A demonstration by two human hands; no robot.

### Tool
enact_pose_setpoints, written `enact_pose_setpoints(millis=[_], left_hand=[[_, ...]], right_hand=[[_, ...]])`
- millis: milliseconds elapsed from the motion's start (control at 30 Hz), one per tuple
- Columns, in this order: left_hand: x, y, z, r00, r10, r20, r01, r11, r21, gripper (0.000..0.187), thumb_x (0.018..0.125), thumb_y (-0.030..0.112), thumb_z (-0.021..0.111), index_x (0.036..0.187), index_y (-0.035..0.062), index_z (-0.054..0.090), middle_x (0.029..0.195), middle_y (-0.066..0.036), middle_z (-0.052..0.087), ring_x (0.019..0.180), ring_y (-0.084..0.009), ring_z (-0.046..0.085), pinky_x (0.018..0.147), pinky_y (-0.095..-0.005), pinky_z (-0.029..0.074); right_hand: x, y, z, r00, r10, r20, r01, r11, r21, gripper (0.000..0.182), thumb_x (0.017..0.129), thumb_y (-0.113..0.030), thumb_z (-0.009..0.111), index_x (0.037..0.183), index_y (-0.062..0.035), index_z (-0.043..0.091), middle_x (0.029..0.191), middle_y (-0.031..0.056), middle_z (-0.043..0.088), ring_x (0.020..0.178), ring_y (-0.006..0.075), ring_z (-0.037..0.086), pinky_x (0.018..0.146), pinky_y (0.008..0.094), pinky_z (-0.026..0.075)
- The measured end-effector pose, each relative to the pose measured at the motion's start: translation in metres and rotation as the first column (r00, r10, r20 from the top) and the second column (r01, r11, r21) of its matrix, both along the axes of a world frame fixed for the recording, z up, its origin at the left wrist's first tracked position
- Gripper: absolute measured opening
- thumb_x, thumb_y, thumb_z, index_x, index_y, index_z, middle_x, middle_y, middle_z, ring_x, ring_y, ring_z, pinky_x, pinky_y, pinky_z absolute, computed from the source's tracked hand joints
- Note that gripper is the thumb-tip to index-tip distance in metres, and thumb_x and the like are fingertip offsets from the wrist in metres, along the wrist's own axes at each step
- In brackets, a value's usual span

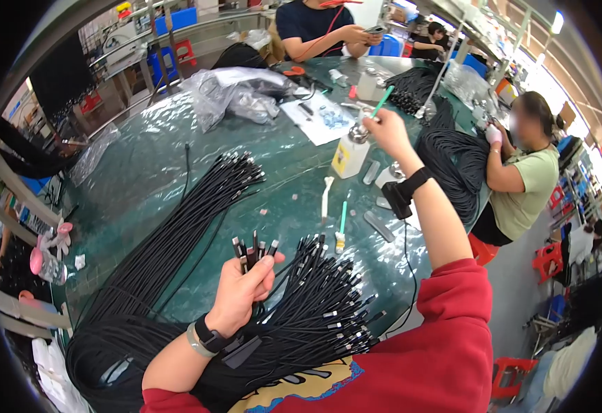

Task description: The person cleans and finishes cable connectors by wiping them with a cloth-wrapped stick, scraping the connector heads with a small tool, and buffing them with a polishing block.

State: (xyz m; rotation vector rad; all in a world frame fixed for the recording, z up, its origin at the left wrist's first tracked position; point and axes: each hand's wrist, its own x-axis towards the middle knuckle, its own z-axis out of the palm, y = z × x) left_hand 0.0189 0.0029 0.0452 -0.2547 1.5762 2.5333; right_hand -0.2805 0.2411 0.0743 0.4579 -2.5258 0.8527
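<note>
My left hand (244, 286) is closed around several black cables, whose metal connector ends (254, 246) point up above the fingers. My right hand (387, 132) pinches a thin green stick (384, 100), held over the metal top of a white plastic bottle (350, 157) with a yellow label. The stick's lower end is hidden by the fingers. A big bundle of black cables (314, 303) lies beneath and right of my left hand, connectors fanned out. Another cable bundle (184, 206) stretches across the table to the left.
On the green table (287, 182) lie a green-handled brush (342, 227), a white stick-like tool (326, 197), a grey strip (379, 226), a paper sheet (308, 127) and plastic bags (239, 96). Coiled cables (452, 158) sit near a co-worker (524, 172) at right. Another person (321, 31) stands opposite.
</note>
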Motion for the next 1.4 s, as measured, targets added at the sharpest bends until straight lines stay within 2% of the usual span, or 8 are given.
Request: enact_pose_setpoints(millis=[67,133,267,400,533,800,1233,1400], left_hand=[[0.003,-0.002,0.001,0.999,0.041,0.022,-0.041,0.999,-0.016,0.020,0.085,0.013,0.048,0.092,-0.0046,0.053,0.051,0.004,0.038,0.040,-0.0017,0.026,0.037,-0.0185,0.020],[0.004,-0.004,0.000,0.999,0.047,-0.005,-0.048,0.998,-0.036,0.022,0.085,0.014,0.049,0.095,-0.0051,0.054,0.054,0.004,0.041,0.042,-0.0013,0.028,0.039,-0.0182,0.020],[0.003,-0.003,-0.005,0.999,0.052,-0.008,-0.052,0.997,-0.053,0.023,0.085,0.014,0.050,0.097,-0.0054,0.054,0.055,0.004,0.043,0.044,-0.0010,0.029,0.040,-0.0183,0.020],[0.002,0.001,-0.005,0.998,0.062,-0.003,-0.062,0.997,-0.051,0.020,0.084,0.012,0.050,0.093,-0.0046,0.055,0.056,0.004,0.043,0.044,-0.0009,0.030,0.040,-0.0184,0.021],[0.000,0.000,-0.013,0.998,0.058,0.007,-0.057,0.995,-0.079,0.016,0.084,0.011,0.050,0.087,-0.0035,0.056,0.056,0.003,0.045,0.044,-0.0008,0.030,0.040,-0.0184,0.021],[-0.001,0.002,-0.020,1.000,0.017,0.020,-0.012,0.976,-0.216,0.014,0.084,0.010,0.050,0.077,-0.0007,0.055,0.055,0.002,0.050,0.043,-0.0007,0.031,0.039,-0.0182,0.022],[-0.003,0.007,-0.014,0.996,0.028,0.084,-0.013,0.986,-0.167,0.027,0.084,0.014,0.050,0.105,-0.0045,0.052,0.055,0.001,0.046,0.040,-0.0007,0.024,0.038,-0.0175,0.017],[-0.003,0.005,-0.017,0.996,0.011,0.091,0.005,0.985,-0.173,0.023,0.084,0.014,0.052,0.100,-0.0026,0.056,0.055,0.003,0.046,0.043,-0.0005,0.028,0.039,-0.0180,0.020]], right_hand=[[0.002,-0.002,0.002,0.999,0.045,-0.027,-0.048,0.993,-0.109,0.025,0.072,-0.022,0.059,0.082,0.0005,0.059,0.070,0.0163,0.059,0.066,0.0265,0.058,0.060,0.0344,0.044],[0.032,-0.017,0.009,0.981,0.174,0.090,-0.124,0.907,-0.403,0.021,0.079,-0.019,0.057,0.083,0.0018,0.059,0.070,0.0032,0.058,0.066,0.0102,0.053,0.060,0.0254,0.040],[0.131,-0.052,-0.005,0.760,0.610,0.225,-0.272,0.613,-0.742,0.016,0.081,-0.014,0.055,0.091,-0.0020,0.056,0.080,0.0001,0.057,0.071,0.0072,0.050,0.064,0.0222,0.040],[0.208,-0.078,-0.018,0.577,0.784,0.230,-0.282,0.455,-0.845,0.013,0.078,-0.006,0.057,0.090,-0.0006,0.055,0.084,0.0012,0.055,0.070,0.0080,0.049,0.064,0.0210,0.039],[0.214,-0.083,-0.037,0.637,0.771,0.012,-0.590,0.498,-0.636,0.012,0.077,-0.004,0.057,0.089,-0.0011,0.055,0.080,0.0024,0.054,0.069,0.0095,0.049,0.061,0.0219,0.038],[0.213,-0.091,-0.042,0.693,0.716,-0.080,-0.686,0.622,-0.378,0.011,0.074,-0.001,0.058,0.085,-0.0010,0.055,0.075,0.0055,0.053,0.067,0.0135,0.050,0.059,0.0233,0.038],[0.200,-0.084,-0.044,0.783,0.616,-0.081,-0.577,0.673,-0.463,0.010,0.075,0.000,0.057,0.084,-0.0015,0.055,0.076,0.0058,0.054,0.067,0.0144,0.051,0.059,0.0248,0.038],[0.201,-0.085,-0.045,0.731,0.679,-0.066,-0.624,0.625,-0.469,0.010,0.075,-0.002,0.057,0.085,-0.0015,0.055,0.075,0.0054,0.054,0.067,0.0140,0.051,0.059,0.0243,0.038]])
